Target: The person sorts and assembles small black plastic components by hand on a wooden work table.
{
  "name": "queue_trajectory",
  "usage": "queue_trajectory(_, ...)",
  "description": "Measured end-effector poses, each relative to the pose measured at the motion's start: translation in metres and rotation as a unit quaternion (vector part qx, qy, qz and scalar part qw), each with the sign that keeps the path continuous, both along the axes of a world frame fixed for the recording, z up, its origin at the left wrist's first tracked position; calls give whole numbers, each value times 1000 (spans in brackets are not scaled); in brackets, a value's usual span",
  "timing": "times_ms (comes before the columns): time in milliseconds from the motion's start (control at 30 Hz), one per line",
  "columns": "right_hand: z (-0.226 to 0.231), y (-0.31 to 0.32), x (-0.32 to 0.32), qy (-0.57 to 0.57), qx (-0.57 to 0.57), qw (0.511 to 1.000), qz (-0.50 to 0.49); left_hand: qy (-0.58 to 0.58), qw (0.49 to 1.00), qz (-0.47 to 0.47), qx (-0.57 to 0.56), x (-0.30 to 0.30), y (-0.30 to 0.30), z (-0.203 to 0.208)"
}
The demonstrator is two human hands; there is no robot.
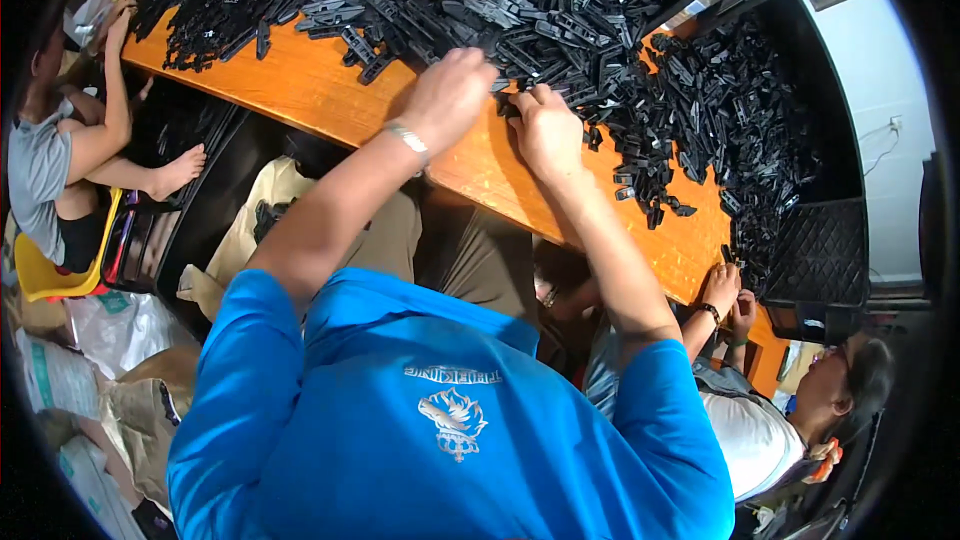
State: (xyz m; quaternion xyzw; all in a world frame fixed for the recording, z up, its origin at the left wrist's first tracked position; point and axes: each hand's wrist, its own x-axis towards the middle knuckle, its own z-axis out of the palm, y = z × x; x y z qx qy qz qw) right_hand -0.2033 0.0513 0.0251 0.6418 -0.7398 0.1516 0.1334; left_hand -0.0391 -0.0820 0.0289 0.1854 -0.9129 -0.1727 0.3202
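Observation:
A large heap of small black plastic parts (480, 15) covers the far side of the orange wooden table (300, 70). My left hand (448, 95), with a metal bracelet on its wrist, is over the heap's near edge. Its fingers curl away from view and are slightly blurred, so what they hold is hidden. Just right of it, my right hand (550, 135) is closed, fingers bent at the near edge of the heap. A dark black plastic part (506, 106) shows at its fingertips, between my two hands.
More black parts (740, 110) spread rightward to a black crate (815, 250). A co-worker's hands (722, 288) are at the table's right end. At the left, another person (60, 150) sits on a yellow chair (60, 270). Bags (140, 420) lie at lower left.

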Motion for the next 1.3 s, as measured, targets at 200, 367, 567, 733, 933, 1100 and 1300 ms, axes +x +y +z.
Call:
queue_trajectory(200,5,0,5,-61,38,997,6,-87,993,54,-59,-48,2,-8)
queue_trajectory(367,6,4,0,-106,35,994,15,-121,991,35,41,-38,4,-7)
queue_trajectory(567,17,1,-4,-185,24,982,0,9,997,27,76,20,6,-9)
queue_trajectory(733,-4,-8,-9,-493,-12,869,-37,155,897,-7,414,70,-9,-40)
queue_trajectory(933,-9,-10,39,-696,-46,717,-25,53,953,102,280,112,-4,-36)
queue_trajectory(1100,-28,-11,65,-646,-61,761,3,38,982,109,149,119,-3,-34)
queue_trajectory(1300,-14,2,59,-363,21,931,-17,48,981,117,150,121,-3,-41)
